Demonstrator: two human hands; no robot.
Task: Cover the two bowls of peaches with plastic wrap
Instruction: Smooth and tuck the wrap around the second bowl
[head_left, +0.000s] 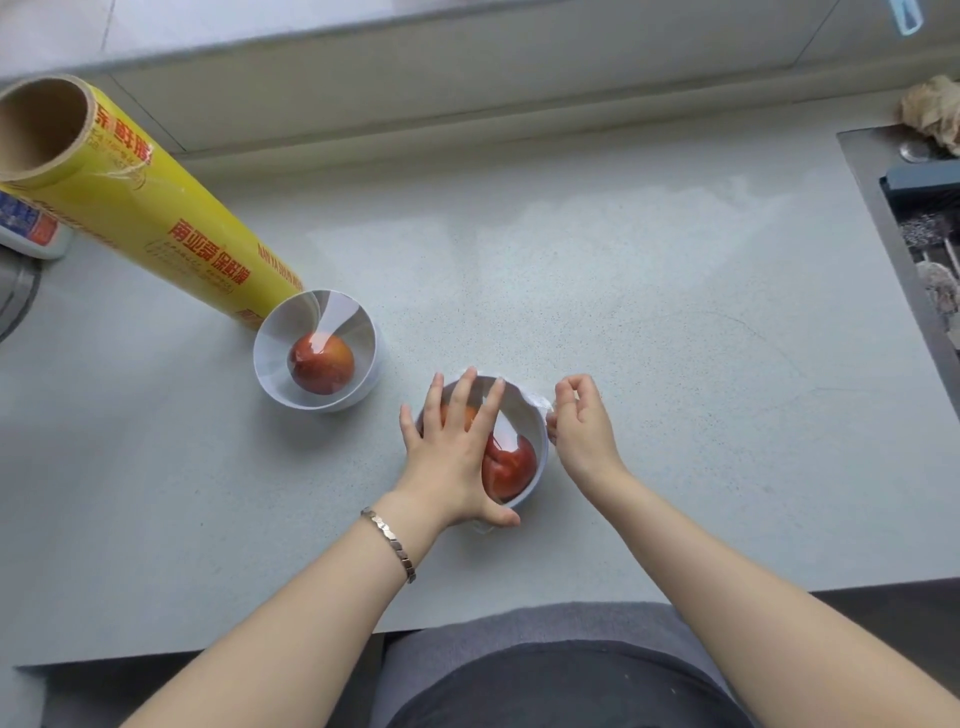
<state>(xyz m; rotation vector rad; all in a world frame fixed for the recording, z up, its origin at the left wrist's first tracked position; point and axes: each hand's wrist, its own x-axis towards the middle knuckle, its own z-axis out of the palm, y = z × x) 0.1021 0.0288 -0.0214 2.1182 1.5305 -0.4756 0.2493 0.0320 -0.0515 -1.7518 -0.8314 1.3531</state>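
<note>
near bowl (525, 391) held down under left grip (452, 452), flat, fingers spread on wrap (538, 400) | right grip (582, 426) just right of rim, wrap pinched | far bowl (375, 364) up-left, judged covered | right edge to be tucked; right grip nearer

The yellow plastic wrap roll (156, 208) bears red characters 南亚嘉 保鲜膜; its smaller print is unreadable.

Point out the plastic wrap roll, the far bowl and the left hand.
plastic wrap roll (171, 228): head view, yellow label about mid-length.
far bowl (267, 364): head view, left inner wall, seen through the film.
left hand (452, 457): head view, back of the hand.
</note>
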